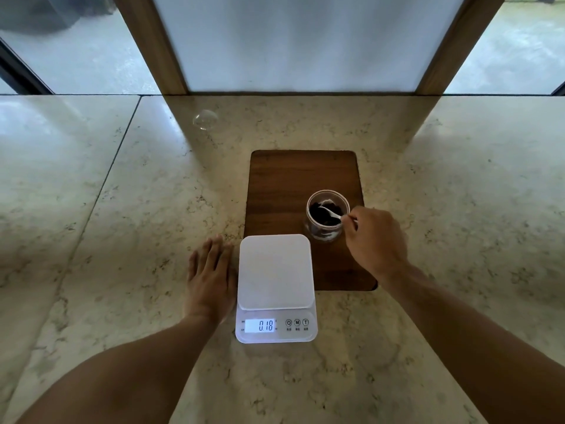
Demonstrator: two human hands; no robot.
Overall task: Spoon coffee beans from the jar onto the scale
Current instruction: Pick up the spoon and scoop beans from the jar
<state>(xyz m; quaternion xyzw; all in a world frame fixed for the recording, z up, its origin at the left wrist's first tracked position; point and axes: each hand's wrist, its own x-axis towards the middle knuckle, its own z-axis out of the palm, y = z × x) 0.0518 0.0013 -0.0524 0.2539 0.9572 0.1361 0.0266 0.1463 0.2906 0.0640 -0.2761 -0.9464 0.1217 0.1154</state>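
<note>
A clear jar (327,217) with dark coffee beans (321,215) inside stands on a brown wooden board (290,182). My right hand (377,240) pinches the handle of a white spoon (331,211), whose bowl dips into the beans in the jar. In front of the board sits a white digital scale (276,272); its bare platform partly overlaps the board's near left corner, and its lit display (260,325) reads 0.18. Flat on the counter, my left hand (211,276) rests just left of the scale, fingers together, holding nothing.
The counter (122,224) is pale marble with a seam running on the left. A small clear lid-like object (205,119) lies at the back left. Behind are a wood-framed frosted panel (299,41) and windows.
</note>
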